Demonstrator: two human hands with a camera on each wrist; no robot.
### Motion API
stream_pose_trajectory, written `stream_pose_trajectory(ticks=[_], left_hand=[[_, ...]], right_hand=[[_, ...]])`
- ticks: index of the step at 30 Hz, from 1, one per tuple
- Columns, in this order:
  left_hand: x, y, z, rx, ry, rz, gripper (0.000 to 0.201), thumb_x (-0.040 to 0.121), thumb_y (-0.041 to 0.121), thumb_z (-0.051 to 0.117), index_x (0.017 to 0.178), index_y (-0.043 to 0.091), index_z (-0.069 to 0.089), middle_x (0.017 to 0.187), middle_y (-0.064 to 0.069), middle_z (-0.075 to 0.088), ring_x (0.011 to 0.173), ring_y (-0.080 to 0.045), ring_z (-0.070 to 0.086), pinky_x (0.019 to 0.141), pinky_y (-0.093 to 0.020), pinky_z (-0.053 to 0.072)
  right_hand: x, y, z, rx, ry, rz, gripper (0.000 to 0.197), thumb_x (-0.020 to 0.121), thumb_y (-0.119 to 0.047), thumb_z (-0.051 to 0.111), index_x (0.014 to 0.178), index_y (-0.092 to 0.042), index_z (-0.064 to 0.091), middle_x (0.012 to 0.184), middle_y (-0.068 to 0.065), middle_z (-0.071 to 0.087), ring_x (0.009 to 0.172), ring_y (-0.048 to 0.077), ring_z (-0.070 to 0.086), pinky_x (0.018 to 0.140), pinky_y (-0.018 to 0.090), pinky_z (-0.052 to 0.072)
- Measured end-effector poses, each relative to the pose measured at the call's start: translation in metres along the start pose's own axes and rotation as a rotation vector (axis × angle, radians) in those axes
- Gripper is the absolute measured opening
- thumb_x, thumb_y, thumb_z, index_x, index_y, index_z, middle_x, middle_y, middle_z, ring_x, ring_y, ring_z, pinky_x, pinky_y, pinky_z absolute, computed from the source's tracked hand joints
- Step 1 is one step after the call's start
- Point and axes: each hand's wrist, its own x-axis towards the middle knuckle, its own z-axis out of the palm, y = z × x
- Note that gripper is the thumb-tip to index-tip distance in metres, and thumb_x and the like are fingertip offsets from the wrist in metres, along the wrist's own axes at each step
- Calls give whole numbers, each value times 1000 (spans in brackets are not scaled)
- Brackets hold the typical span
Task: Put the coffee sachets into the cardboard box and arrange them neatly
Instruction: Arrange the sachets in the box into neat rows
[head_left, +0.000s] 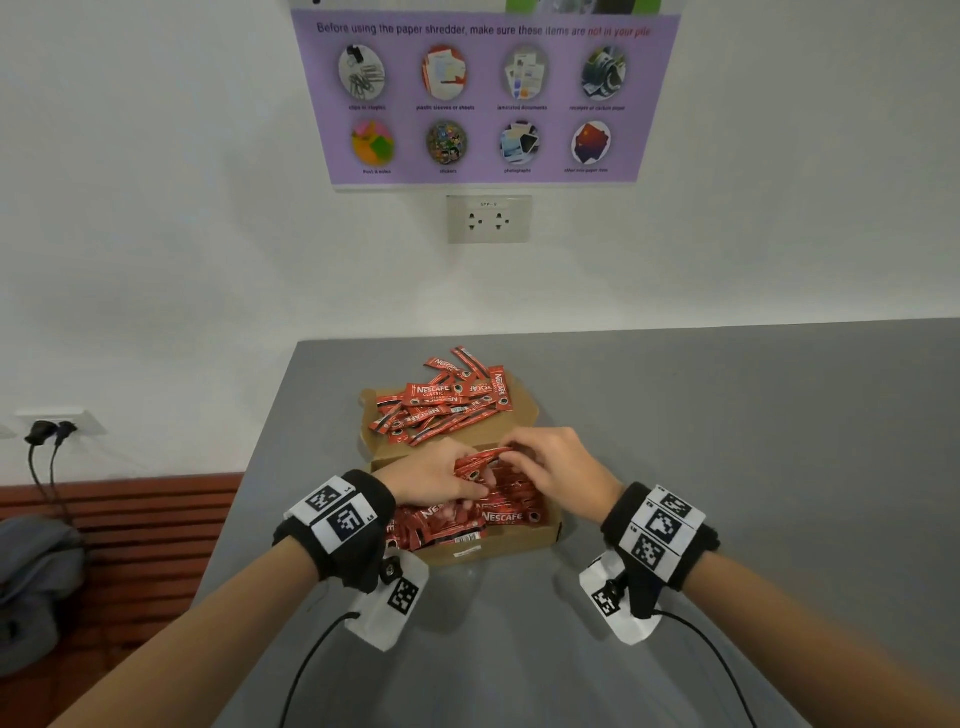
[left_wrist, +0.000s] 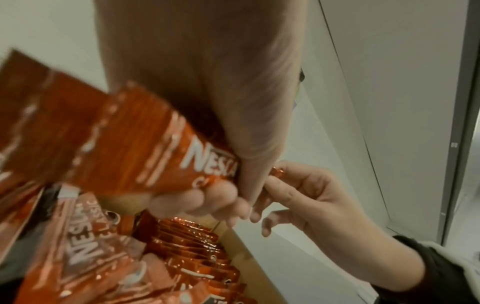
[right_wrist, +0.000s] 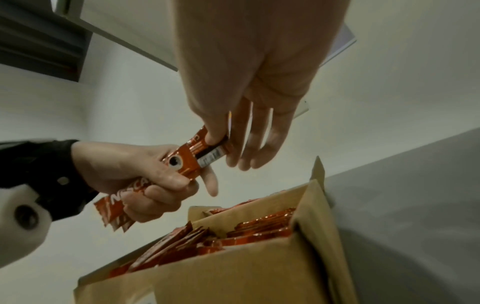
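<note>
Just above the cardboard box (head_left: 540, 535), both hands meeting over a small bundle of sachets (right_wrist: 182, 164). Left hand (head_left: 431, 478) curled tight around the bundle, fingers and thumb wrapped about several thin, flat, glossy red foil packets with white lettering and crimped, saw-toothed ends. Right hand (head_left: 558, 467) pinching the far end of the same bundle between thumb and forefinger, remaining fingers straight and loosely fanned, as seen from the right wrist view.

Below, inside the box, more red sachets (head_left: 511, 512) standing on edge in a tight row along the right side, shiny edges catching the light; others lying flat and overlapping toward the left. Box walls plain brown, matte, corrugated, with a folded corner flap (right_wrist: 315, 185) standing upright at the right.

Behind the box, opened lid (head_left: 524, 410) lying flat on the table, carrying a loose, criss-crossed heap of sachets (head_left: 441, 402), a few spilling past the lid's far edge onto the table (head_left: 727, 441). Table smooth, grey, dull in finish.

On each wrist, black fabric band with square black-and-white printed markers (head_left: 337, 512) and a white camera housing with a thin black cable trailing toward the body.

On the white wall: purple laminated poster (head_left: 485, 98) of round pictures, and beneath it a pale rectangular double socket (head_left: 489, 219).
</note>
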Motion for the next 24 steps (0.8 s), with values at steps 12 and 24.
stream_pose_trajectory(ticks=[12, 24], left_hand=[[-1, -12, -18, 310, 649, -42, 20, 95, 27, 51, 105, 14, 63, 99, -1, 66, 78, -13, 62, 75, -26, 53], [-8, 12, -13, -191, 124, 34, 8, 91, 19, 59, 96, 23, 54, 68, 6, 71, 44, -10, 37, 43, -20, 30]], right_hand=[[-3, 13, -18, 122, -134, 185, 27, 101, -17, 35, 79, -16, 50, 71, -5, 59, 71, 12, 60, 71, 19, 47], [3, 4, -13, 185, -153, 159, 30, 102, -16, 33, 78, -26, 48, 65, -7, 59, 65, 8, 60, 65, 10, 44]])
